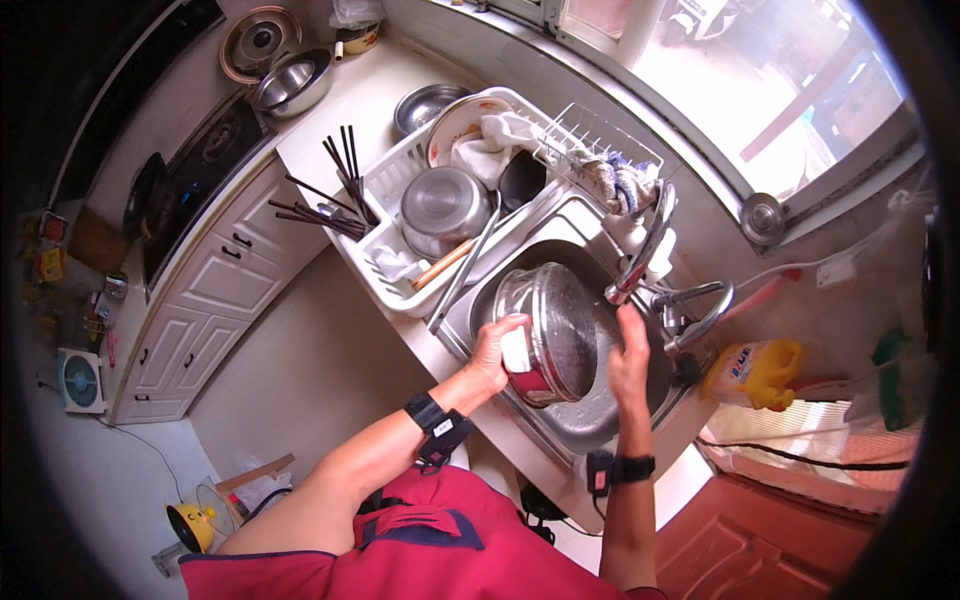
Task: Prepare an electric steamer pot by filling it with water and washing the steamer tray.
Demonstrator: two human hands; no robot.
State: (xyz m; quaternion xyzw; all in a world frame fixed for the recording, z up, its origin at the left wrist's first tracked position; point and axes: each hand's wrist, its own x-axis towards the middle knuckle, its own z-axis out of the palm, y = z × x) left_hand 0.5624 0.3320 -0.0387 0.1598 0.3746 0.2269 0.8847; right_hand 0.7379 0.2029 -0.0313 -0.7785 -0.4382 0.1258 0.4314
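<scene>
A stainless steel pot (540, 334) is tilted on its side in the sink basin (592, 424), its wet, dark opening or base turned to the right. My left hand (495, 352) grips the pot's near left side. Between that hand and the metal shows a white patch (515, 349), too unclear to name. My right hand (630, 360) is just below the spout of the chrome faucet (649, 244), to the right of the pot and apart from it. Its thumb stands off from the fingers, and I see nothing in it.
Left of the basin, a white dish rack (390, 281) holds an upturned steel pot (444, 210), a patterned plate (454, 127) and chopsticks (349, 161). A wire basket (600, 131) with rags sits behind. At the right stands a yellow plastic jug (754, 373).
</scene>
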